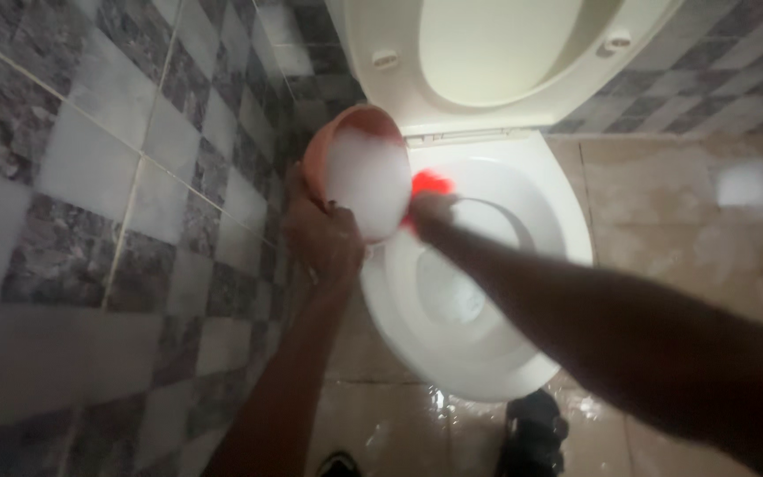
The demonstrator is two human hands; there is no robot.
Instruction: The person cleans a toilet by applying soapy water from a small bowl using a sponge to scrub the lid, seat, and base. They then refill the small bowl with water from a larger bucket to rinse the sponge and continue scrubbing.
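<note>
A white toilet bowl (pixel 487 371) stands in the middle with its seat and lid (pixel 487 53) raised against the back. My left hand (pixel 321 238) grips a pinkish-orange bowl (pixel 359 172) full of white foam, tilted at the toilet's left rim. My right hand (pixel 432 210) reaches across the rim and holds a bright red-orange scrubbing thing (pixel 432 183), right beside the foamy bowl. The image is blurred, so the red thing's exact kind is unclear.
A wall of grey and mottled tiles (pixel 90 221) runs close along the left. The beige floor (pixel 691 221) is wet, with a patch of white foam (pixel 752 190) at right. A dark shoe (pixel 532 433) shows below the toilet.
</note>
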